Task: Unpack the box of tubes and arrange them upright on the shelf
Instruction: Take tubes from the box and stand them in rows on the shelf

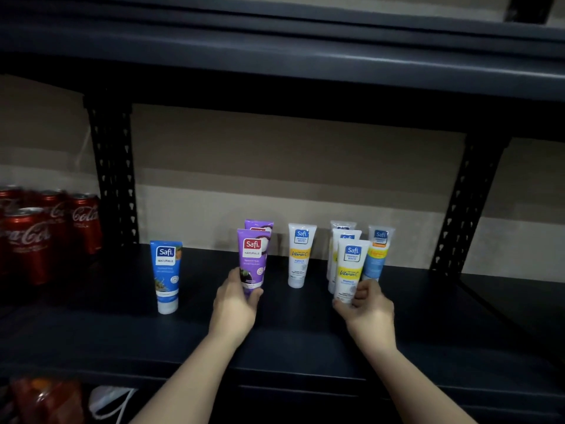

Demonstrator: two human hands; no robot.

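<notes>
Tubes stood cap-down along the dark shelf, and two of them were in my grip. My left hand was wrapped around the lower end of a purple tube, thumb on its left side and fingers curled round the right, the tube upright with its base at the shelf. My right hand pinched the bottom of a white tube with a yellow band, fingers bent tight against its right edge and thumb underneath at the front; that tube leaned slightly to the right.

Just behind the purple tube stood a second purple tube, mostly hidden by the first. Behind the white one I held, two more white tubes lined up toward the back, and beside them on the right stood a pale blue tube. Between my two hands, further back, a lone white tube with yellow lettering stood upright by itself. Well off to my left, a blue tube stood apart from the rest, nearer the front edge.

Beyond the perforated black upright, red cola cans crowded the neighbouring bay. A beige wall ran behind everything, and another shelf board hung overhead.
</notes>
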